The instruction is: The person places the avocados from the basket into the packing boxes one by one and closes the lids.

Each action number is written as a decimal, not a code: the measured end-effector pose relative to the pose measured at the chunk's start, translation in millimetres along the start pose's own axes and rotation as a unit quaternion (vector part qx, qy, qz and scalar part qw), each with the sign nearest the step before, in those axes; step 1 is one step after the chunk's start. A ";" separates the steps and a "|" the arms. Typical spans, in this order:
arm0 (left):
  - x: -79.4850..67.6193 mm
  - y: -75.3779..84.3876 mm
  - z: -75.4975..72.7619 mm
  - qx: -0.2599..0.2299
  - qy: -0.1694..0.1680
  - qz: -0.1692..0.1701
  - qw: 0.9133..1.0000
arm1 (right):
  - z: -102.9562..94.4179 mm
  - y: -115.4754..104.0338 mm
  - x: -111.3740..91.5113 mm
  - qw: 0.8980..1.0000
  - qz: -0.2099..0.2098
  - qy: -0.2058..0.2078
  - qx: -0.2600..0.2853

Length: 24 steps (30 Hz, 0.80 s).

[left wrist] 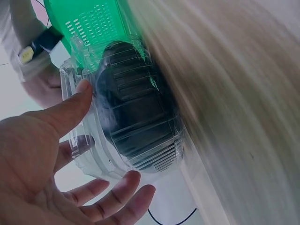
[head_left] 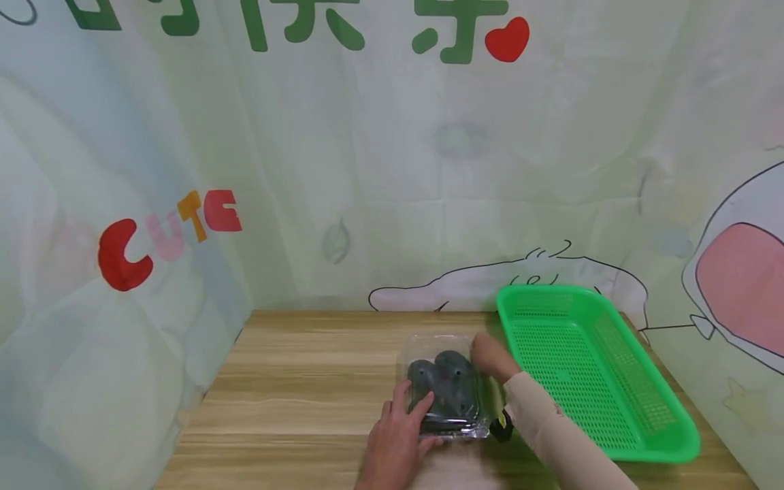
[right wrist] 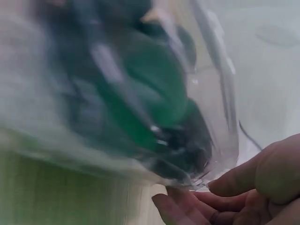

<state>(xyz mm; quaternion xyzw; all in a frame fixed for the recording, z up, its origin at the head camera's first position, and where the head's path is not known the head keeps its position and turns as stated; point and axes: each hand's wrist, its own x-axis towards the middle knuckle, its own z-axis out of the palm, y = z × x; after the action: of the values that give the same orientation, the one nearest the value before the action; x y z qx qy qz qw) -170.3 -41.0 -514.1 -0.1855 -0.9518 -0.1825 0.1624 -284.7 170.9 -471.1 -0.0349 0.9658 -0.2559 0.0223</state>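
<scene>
A clear plastic clamshell box (head_left: 442,344) stands on the wooden table with several dark oval fruits (head_left: 453,384) inside, which look like avocados. My left hand (head_left: 395,439) lies at its near left side, fingers spread and relaxed. In the left wrist view, the left thumb (left wrist: 75,105) meets the lid edge while other fingertips (left wrist: 133,180) rest along the ribbed side. At the far right corner, my right hand (head_left: 492,355) pinches the box's rim. The right wrist view shows the thumb (right wrist: 234,180) right at that rim with fingers below it; the box is blurred there.
Right of the box is a green perforated plastic basket (head_left: 682,439), close beside the right forearm. A black strap with a yellow part (head_left: 502,426) sits on the right wrist. A printed cloth backdrop (head_left: 392,170) hangs behind the wooden table (head_left: 294,395).
</scene>
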 end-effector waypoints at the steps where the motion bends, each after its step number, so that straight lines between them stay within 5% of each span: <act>1: 0.7 0.2 -0.8 -0.002 -0.006 -0.005 1.000 | 0.9 -1.6 -4.1 1.000 -0.006 0.003 -0.013; 6: 2.7 -1.0 -3.6 -0.013 -0.029 -0.026 0.999 | 2.3 -10.2 -30.6 0.999 0.019 -0.013 0.046; 11: 3.9 -3.4 -4.2 -0.015 -0.017 -0.025 0.999 | 3.9 -9.7 -59.1 0.997 0.024 -0.021 0.072; 19: 4.3 -5.4 -1.4 -0.016 -0.015 -0.016 1.000 | 11.2 -4.4 -97.1 0.998 0.013 0.023 0.065; 24: 1.8 -4.3 0.5 -0.013 -0.036 -0.021 0.999 | 24.5 4.8 -121.5 0.990 0.014 0.013 0.142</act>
<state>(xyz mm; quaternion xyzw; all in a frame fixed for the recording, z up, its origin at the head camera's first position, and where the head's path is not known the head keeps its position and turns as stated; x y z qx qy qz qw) -173.8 -44.0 -515.1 -0.1737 -0.9582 -0.1919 0.1217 -162.4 172.6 -491.7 -0.0145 0.9204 -0.3903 0.0177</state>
